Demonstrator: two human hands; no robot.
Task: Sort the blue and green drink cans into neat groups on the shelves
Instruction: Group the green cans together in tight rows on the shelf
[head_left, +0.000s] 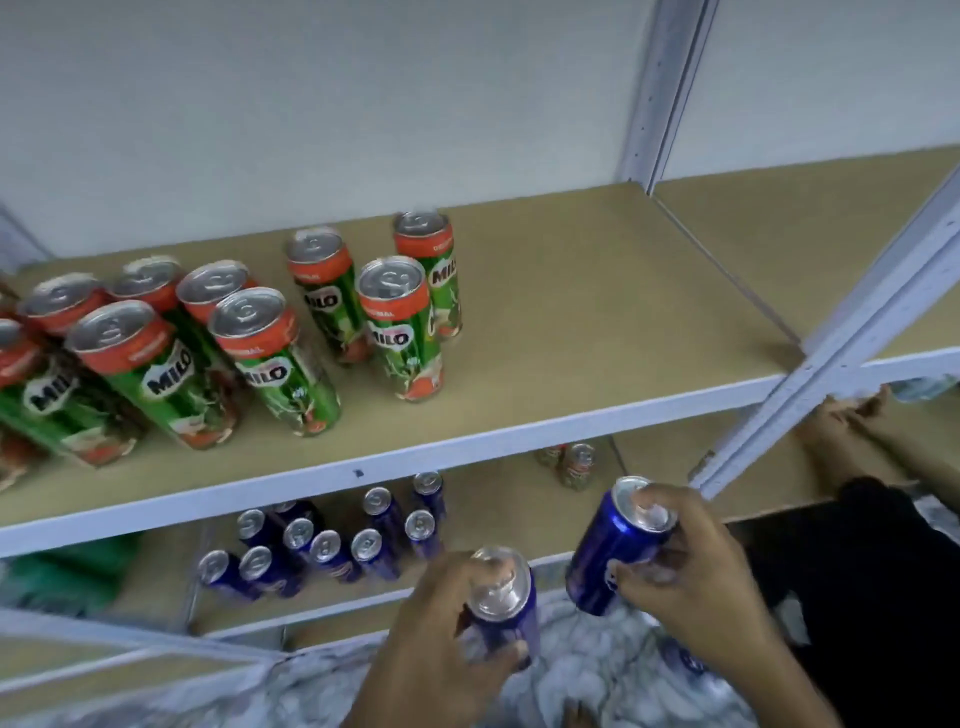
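Nearest, the left hand (441, 623) grips an upright blue can (506, 605), and the right hand (691, 577) grips a tilted blue can (615, 545). Beyond them, blue cans (332, 540) stand grouped on the lower shelf (514, 499). Farther up, green Milo cans (260, 332) crowd the upper shelf (597, 312).

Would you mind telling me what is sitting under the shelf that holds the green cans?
Under the upper shelf, a group of blue cans stands on the lower shelf. Its board covers whatever lies further back.
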